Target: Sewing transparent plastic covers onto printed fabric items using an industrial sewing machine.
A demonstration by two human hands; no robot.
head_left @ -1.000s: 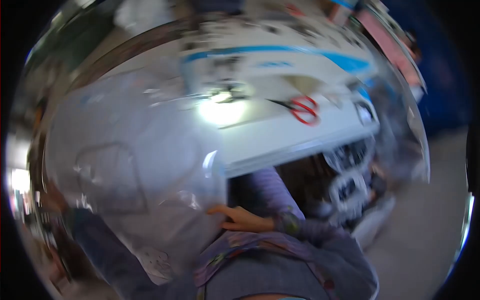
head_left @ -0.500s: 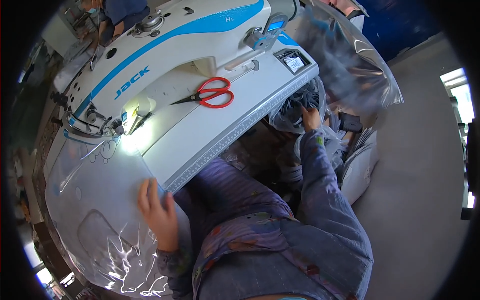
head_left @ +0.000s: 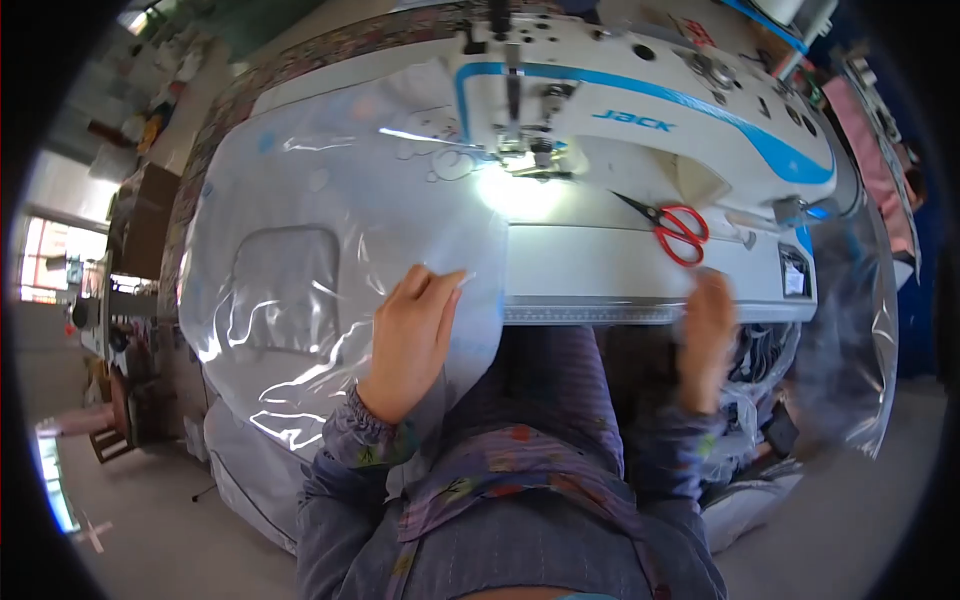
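Observation:
A large clear plastic piece [head_left: 290,185] with a rounded pocket-like panel [head_left: 285,285] lies on the left, its upper right edge by the needle area of a white and blue sewing machine [head_left: 620,115]. Over this piece, my left hand [head_left: 410,340] is closed, thumb and forefinger pinched together; a small pale bit shows at their tips, too small to name. My right hand [head_left: 708,335] is smeared by motion at the table's front edge, just below red-handled scissors [head_left: 682,235]. Whether it holds anything is hidden by the blur.
A ruler strip [head_left: 590,313] runs along the table's front edge. Below on the right hangs a clear bag [head_left: 770,365] with dark strips inside. A sheet of clear film [head_left: 860,340] drapes off the right end. A brown box [head_left: 148,220] stands far left.
The view has swung to the left. My right hand has come out of the bag of dark strips, up toward the table edge. My left hand has gone from spread fingers to a pinch.

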